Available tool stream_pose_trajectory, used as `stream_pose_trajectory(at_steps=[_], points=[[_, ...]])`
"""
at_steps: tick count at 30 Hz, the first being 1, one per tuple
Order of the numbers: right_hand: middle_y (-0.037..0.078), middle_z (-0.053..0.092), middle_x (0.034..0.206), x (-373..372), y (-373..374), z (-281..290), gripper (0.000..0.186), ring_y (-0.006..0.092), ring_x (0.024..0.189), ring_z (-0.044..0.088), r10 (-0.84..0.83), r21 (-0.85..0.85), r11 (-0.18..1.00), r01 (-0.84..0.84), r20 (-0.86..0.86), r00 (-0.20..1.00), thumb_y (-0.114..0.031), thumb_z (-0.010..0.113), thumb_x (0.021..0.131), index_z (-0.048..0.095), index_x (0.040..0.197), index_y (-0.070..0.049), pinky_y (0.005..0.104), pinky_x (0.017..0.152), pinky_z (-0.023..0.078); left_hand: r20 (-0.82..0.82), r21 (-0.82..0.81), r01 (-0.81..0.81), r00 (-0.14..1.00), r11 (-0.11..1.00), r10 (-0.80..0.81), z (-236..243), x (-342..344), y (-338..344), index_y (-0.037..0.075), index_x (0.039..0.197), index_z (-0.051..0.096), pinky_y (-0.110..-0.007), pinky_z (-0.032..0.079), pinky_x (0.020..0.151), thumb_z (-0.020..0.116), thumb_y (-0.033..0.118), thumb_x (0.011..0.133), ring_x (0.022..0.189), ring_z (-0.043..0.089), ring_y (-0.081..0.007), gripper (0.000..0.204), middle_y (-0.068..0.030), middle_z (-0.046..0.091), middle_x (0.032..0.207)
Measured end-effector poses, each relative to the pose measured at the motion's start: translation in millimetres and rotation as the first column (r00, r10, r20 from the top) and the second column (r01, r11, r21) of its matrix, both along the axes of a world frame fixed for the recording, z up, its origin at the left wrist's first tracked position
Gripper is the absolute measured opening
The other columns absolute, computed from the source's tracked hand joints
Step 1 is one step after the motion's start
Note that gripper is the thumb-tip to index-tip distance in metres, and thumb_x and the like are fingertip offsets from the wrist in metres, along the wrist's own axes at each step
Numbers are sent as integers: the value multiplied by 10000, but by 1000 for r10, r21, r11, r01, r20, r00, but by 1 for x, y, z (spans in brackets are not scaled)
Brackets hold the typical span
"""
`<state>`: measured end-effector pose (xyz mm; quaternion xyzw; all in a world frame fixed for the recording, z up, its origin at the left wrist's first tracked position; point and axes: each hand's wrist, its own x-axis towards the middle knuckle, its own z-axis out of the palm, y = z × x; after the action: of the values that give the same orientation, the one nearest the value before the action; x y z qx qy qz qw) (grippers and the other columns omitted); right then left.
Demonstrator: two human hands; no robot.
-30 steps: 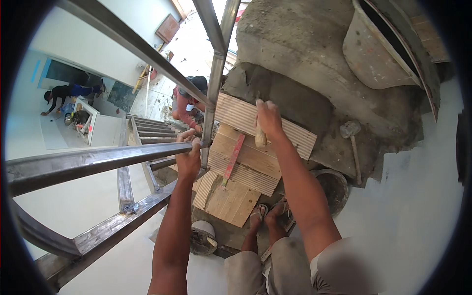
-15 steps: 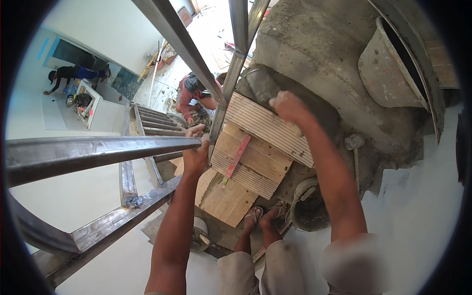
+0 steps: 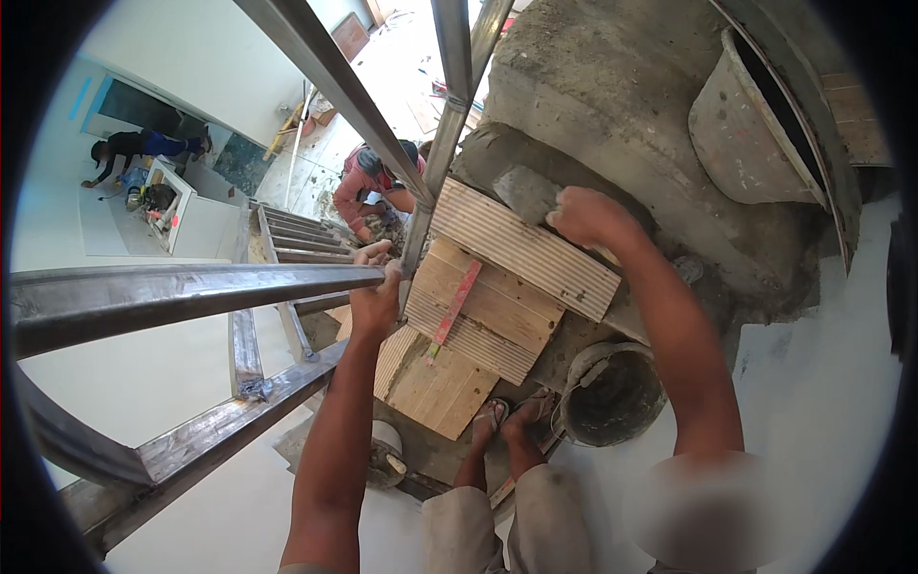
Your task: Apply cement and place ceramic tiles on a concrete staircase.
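Note:
My left hand (image 3: pixel 376 290) is wrapped round the metal railing (image 3: pixel 210 289), where a long horizontal tube meets an upright post. In my right hand (image 3: pixel 595 218) is a trowel (image 3: pixel 526 194), its grey, mortar-smeared blade lying flat over wet mortar (image 3: pixel 502 148) on the step. Just below the blade lies a ribbed, wood-look tile (image 3: pixel 526 247); its near edge overhangs the step below. Further down, more wood-look tiles (image 3: pixel 454 383) cover a lower step, with a red spirit level (image 3: pixel 456 304) across them. The trowel's handle is mostly hidden by my fingers.
A black bucket (image 3: pixel 612 394) stands right of my feet, and a large tub (image 3: pixel 751 124) leans at the upper right. A white pail (image 3: pixel 386 446) is at lower left. Beyond the railing, one person (image 3: pixel 371 187) crouches, and another (image 3: pixel 148 145) is at far left.
My right hand has drawn the trowel a little right and down, its blade now closer to the ribbed tile's upper edge. My left hand keeps hold of the railing.

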<state>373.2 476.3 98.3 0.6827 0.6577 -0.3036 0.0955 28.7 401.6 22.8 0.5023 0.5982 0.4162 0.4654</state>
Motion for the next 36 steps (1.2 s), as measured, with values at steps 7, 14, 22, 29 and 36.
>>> stream_pose_trajectory(at_steps=[7,14,22,29,36], points=[[266,636,1251,60,-62,-4,456,405,1189,603,-149,-45,987,152,69,986,-337,599,915,657,1215,2,466,1019,472,-14,16,23,1000,1000,-23,-7,-3,-1,10,1310,515,-404,413,1076,598,70,946,1283,538,-304,378,-188,585,1283],[260,623,1276,144,-166,-13,521,408,1206,587,-207,90,976,197,121,971,-375,590,938,601,1308,-10,474,1031,463,133,-27,37,991,999,-33,-17,-6,3,-6,1308,504,-358,408,1050,566,52,954,1211,548,-232,364,-197,579,1285],[247,681,1009,72,-353,25,360,442,987,647,-646,24,762,647,83,759,-320,585,915,616,1140,-40,525,878,509,25,50,70,997,996,-71,-28,-26,3,31,1316,501,-246,474,769,623,154,976,966,571,-134,381,-135,599,1213],[234,641,1156,73,-431,-70,341,397,1079,628,-663,-135,706,695,218,716,-313,576,915,644,1103,-37,495,935,505,134,-2,50,990,999,-49,-37,-34,3,74,1305,511,-337,513,929,603,135,977,1128,582,-205,346,-131,566,1284],[205,666,1120,106,-392,-20,431,375,1061,648,-710,223,542,810,-393,584,-298,672,898,625,1216,-11,461,927,514,59,-131,-48,997,990,56,-14,-8,-1,83,1286,512,-256,485,674,623,164,973,844,560,-110,342,-75,585,1146]])
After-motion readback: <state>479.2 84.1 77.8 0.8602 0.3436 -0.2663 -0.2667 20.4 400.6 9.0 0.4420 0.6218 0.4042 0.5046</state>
